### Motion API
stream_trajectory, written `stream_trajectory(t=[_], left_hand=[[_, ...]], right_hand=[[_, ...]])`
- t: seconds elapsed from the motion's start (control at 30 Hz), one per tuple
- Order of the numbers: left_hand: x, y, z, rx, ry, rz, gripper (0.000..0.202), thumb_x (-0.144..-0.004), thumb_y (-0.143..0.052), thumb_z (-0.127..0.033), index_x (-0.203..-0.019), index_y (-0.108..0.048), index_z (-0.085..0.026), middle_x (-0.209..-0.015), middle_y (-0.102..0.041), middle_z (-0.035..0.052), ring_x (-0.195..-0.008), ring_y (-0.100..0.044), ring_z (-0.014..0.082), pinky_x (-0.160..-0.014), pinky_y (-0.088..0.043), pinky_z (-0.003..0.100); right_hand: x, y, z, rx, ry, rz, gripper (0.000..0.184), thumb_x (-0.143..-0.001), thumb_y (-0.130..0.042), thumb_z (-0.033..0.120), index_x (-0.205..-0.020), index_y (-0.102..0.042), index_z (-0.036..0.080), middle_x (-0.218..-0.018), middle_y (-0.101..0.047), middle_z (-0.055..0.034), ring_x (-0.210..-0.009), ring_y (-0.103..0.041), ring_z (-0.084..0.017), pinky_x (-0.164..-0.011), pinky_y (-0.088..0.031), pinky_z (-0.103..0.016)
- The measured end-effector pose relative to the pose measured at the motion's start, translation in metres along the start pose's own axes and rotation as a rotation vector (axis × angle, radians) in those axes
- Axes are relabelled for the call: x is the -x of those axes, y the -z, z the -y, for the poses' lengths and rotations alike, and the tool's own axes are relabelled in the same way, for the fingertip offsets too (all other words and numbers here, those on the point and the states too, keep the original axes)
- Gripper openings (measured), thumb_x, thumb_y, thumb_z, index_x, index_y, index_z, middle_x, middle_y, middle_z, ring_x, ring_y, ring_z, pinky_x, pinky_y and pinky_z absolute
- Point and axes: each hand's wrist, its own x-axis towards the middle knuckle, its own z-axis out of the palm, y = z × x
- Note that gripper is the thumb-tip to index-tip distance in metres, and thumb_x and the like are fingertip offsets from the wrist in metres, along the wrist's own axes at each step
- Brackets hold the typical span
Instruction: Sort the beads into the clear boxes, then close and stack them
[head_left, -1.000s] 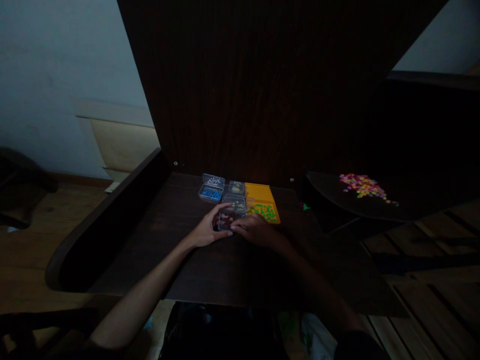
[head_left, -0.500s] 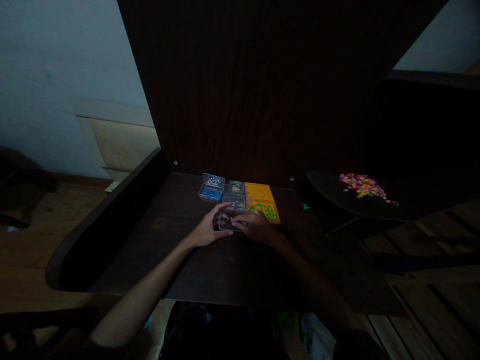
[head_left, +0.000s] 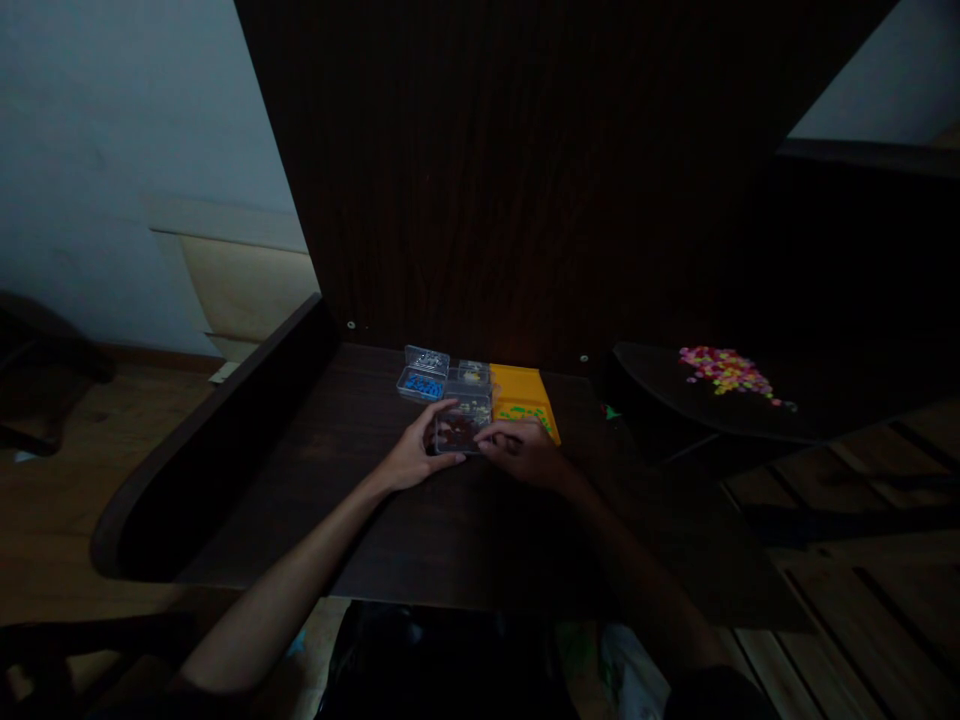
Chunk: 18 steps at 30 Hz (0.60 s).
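My left hand point(head_left: 412, 452) grips a small clear plastic box point(head_left: 459, 438) from its left side, thumb along the near edge and fingers at the far left corner. Small dark bits seem to lie in this box, though the dim light blurs them. My right hand point(head_left: 523, 450) is closed, its fingertips pressed together at the right edge of the box; whatever they pinch is hidden. Just behind lies another clear box point(head_left: 473, 400) with small pale pieces. Partly behind my right hand is a yellow case point(head_left: 517, 385) with small green pieces.
An open clear box point(head_left: 421, 384) of blue pieces stands at the back left of the dark tabletop point(head_left: 300, 480). Beside it is a smaller clear box point(head_left: 472, 374). Colourful pieces point(head_left: 727, 372) are heaped on the shelf at right. A raised side panel point(head_left: 217, 440) borders the left.
My right hand has shifted slightly right, from over the inside of the box to its right edge. My left hand still holds the box, which now looks slightly tilted.
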Motion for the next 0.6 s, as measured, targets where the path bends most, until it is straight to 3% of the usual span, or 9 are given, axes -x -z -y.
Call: stream_trajectory(t=[0.13,0.27,0.43,0.6], left_hand=[[-0.001,0.001,0.001,-0.027,-0.016,-0.029,0.079,-0.071,-0.080,-0.023,-0.139,-0.040,-0.023,-0.136,-0.052,0.0137,-0.116,-0.060,0.0267,-0.102,-0.049,0.047],[-0.001,0.002,0.003,-0.036,-0.023,-0.035,0.079,-0.072,-0.080,-0.023,-0.140,-0.039,-0.023,-0.137,-0.052,0.0135,-0.115,-0.060,0.0262,-0.101,-0.049,0.048],[-0.001,0.003,0.003,-0.056,-0.021,-0.040,0.079,-0.071,-0.080,-0.023,-0.139,-0.040,-0.023,-0.138,-0.051,0.0127,-0.114,-0.061,0.0257,-0.102,-0.049,0.047],[-0.001,0.003,0.004,-0.044,-0.025,-0.038,0.079,-0.070,-0.080,-0.023,-0.139,-0.040,-0.023,-0.136,-0.052,0.0123,-0.114,-0.061,0.0255,-0.101,-0.050,0.046]], right_hand=[[0.014,-0.016,0.006,-0.019,0.077,0.141,0.020,-0.086,-0.061,0.031,-0.096,-0.073,0.019,-0.056,-0.059,0.0040,-0.049,-0.051,-0.009,-0.056,-0.038,-0.021],[0.021,-0.039,0.006,0.150,0.078,0.314,0.028,-0.084,-0.066,0.028,-0.109,-0.071,0.018,-0.066,-0.069,0.0001,-0.056,-0.059,-0.012,-0.060,-0.040,-0.022],[0.025,-0.057,-0.002,0.250,0.096,0.327,0.024,-0.093,-0.055,0.024,-0.111,-0.069,0.019,-0.092,-0.076,-0.0069,-0.079,-0.069,-0.017,-0.069,-0.044,-0.024],[0.030,-0.060,-0.004,0.298,0.081,0.328,0.016,-0.093,-0.054,0.022,-0.098,-0.069,0.018,-0.083,-0.075,-0.0050,-0.072,-0.068,-0.015,-0.064,-0.042,-0.023]])
